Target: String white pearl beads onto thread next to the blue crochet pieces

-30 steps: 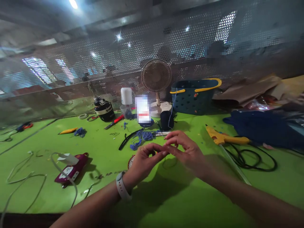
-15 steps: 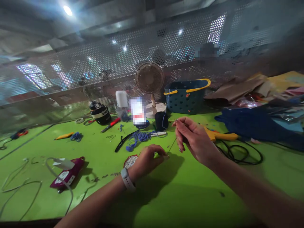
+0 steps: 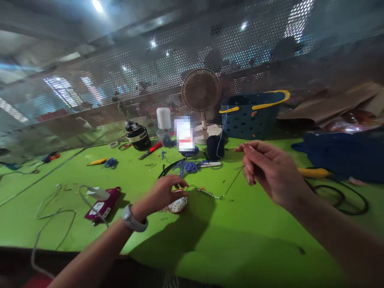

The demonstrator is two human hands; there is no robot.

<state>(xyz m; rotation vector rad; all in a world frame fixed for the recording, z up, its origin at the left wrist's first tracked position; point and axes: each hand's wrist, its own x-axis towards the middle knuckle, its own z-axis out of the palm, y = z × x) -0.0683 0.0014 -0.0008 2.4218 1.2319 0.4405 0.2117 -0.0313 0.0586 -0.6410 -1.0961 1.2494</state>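
Observation:
My right hand [image 3: 271, 172] is raised above the green table [image 3: 240, 240], its fingers pinched on a thin dark thread [image 3: 232, 185]. That thread slopes down to a short string of small beads [image 3: 208, 193] lying on the table. My left hand [image 3: 163, 192], with a white watch on the wrist, reaches down over a small round dish of pale beads [image 3: 177, 205], fingers curled at its rim. Whether those fingers hold a bead is hidden.
A small fan [image 3: 201, 92], a dark blue basket with yellow handles [image 3: 253, 114], a dark thread spool [image 3: 215, 147], blue yarn [image 3: 187, 167], a maroon case [image 3: 103, 203], a yellow glue gun [image 3: 313, 173] with black cable [image 3: 345, 196] and dark blue cloth [image 3: 345, 154] lie about. A perforated screen stands behind.
My hands, first together, have separated. The right hand rose to the right and drew the thread taut; the left hand dropped left onto the bead dish.

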